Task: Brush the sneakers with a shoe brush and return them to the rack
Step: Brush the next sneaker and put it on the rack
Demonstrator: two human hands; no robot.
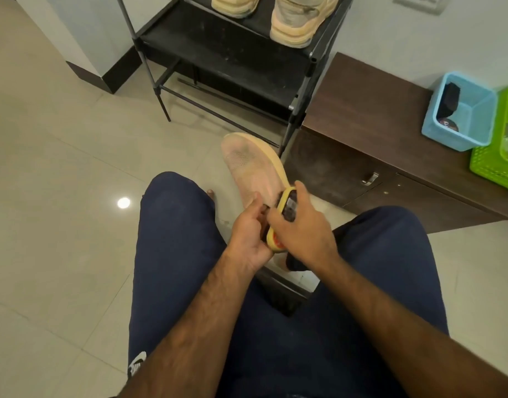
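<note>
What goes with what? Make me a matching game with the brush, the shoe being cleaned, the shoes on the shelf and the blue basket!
1. brush
2. single sneaker
3. sneaker pair
4. blue basket

A. on the brown cabinet
B. in the left hand
C. on the black rack
D. in the right hand

Pairs: 1-D, 2-B, 3-C, 4-A.

We see open floor (pixel 60 168) to our left. The rack (pixel 232 53) stands ahead, the low cabinet (pixel 362 110) blocks the right.
</note>
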